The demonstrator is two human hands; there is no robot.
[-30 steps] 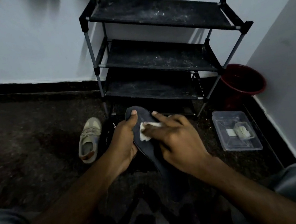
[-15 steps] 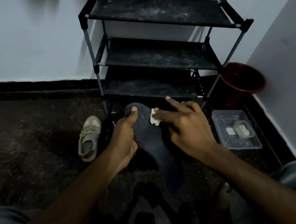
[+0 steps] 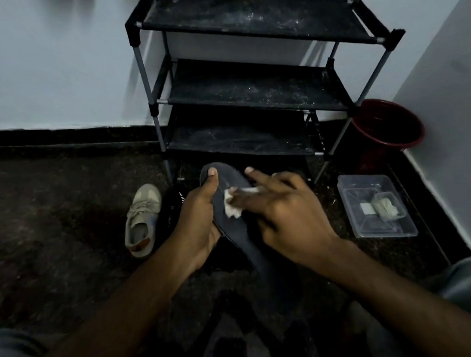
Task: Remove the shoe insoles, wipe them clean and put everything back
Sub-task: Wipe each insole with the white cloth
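Currently the insole (image 3: 254, 250) is gripped near its toe by the left hand (image 3: 201, 220), above the floor (image 3: 54, 220) before the shoe rack (image 3: 241, 141). A wipe (image 3: 231, 208) is pinched against it by the right hand (image 3: 287, 216). Unsupported at the heel, it could be bent or dislodged by hard strokes.

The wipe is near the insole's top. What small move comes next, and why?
Probably slide the wipe down the insole toward its lower end: the right hand holds it near the top, the left hand grips the insole, and most of its length lies below.
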